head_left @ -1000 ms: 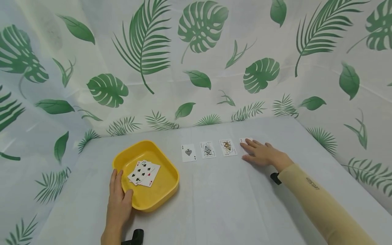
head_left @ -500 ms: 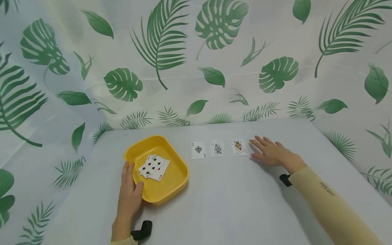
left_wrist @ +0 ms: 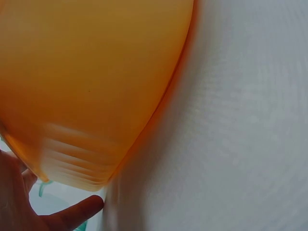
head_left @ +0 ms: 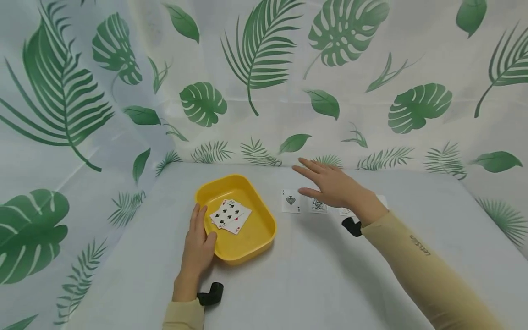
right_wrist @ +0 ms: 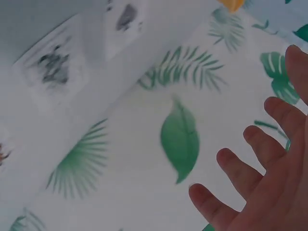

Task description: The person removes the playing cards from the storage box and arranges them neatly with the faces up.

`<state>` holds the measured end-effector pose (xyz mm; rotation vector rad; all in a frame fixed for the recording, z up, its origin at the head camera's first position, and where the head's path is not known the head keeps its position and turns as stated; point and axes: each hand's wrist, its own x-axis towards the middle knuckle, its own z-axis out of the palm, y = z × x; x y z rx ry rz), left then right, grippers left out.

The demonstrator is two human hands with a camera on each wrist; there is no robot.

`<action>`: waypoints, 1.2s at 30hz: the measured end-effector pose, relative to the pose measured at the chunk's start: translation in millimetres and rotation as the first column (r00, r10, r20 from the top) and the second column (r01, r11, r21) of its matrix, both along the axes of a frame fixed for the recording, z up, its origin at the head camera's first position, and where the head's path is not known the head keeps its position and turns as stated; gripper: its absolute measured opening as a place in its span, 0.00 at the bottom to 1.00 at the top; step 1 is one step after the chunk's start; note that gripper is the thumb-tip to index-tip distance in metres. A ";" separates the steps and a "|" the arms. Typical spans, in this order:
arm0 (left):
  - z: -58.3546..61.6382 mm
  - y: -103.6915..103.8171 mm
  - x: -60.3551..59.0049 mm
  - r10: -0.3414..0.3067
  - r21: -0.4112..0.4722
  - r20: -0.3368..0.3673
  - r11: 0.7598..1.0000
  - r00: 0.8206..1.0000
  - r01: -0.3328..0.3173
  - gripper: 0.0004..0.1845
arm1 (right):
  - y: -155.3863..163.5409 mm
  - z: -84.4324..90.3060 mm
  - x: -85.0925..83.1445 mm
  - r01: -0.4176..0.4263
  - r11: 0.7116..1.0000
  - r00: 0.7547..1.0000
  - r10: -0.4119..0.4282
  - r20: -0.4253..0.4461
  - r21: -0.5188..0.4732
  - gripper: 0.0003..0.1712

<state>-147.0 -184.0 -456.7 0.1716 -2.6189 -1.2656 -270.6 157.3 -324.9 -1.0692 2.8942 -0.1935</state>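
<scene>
My left hand (head_left: pixel 199 250) holds the left side of a yellow plastic tray (head_left: pixel 257 250), its thumb over the rim and fingers along the outer wall. Inside lie a few overlapping playing cards (head_left: pixel 228 214), a spade card on top. My right hand (head_left: pixel 332 185) is raised, fingers spread and holding nothing, above a row of cards on the table. From the left stand an ace of spades (head_left: pixel 290 201), a grey joker (head_left: pixel 318 207), another joker (head_left: pixel 347 212) and a card (head_left: pixel 382 200) mostly hidden by the wrist. The right wrist view shows the spread fingers (right_wrist: pixel 238 173).
A pale cloth (head_left: pixel 264 293) covers the table. White sheets printed with green leaves (head_left: pixel 321 103) hang behind it and at the sides. Both wrists wear black camera mounts (head_left: pixel 211 293).
My right hand has lifted off the rightmost card and swung left over the row. The left hand stays at the tray. The head view has turned right to left, shifting everything rightward.
</scene>
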 end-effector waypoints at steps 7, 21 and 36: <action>0.1 2.5 -1.0 0.008 -0.001 -0.006 1.000 1.000 -0.008 0.39 | -80.3 5.2 -1.1 -0.073 0.997 0.997 0.073 0.004 0.007 0.41; 1.4 2.0 0.5 -0.001 -0.045 0.006 0.999 1.000 0.001 0.37 | -188.9 -6.9 6.0 -0.117 0.993 0.993 0.117 -0.014 0.016 0.33; 2.5 2.1 3.0 -0.012 -0.048 -0.035 0.999 0.999 0.011 0.36 | -239.3 -63.1 8.2 0.049 0.940 0.998 -0.061 0.024 0.337 0.41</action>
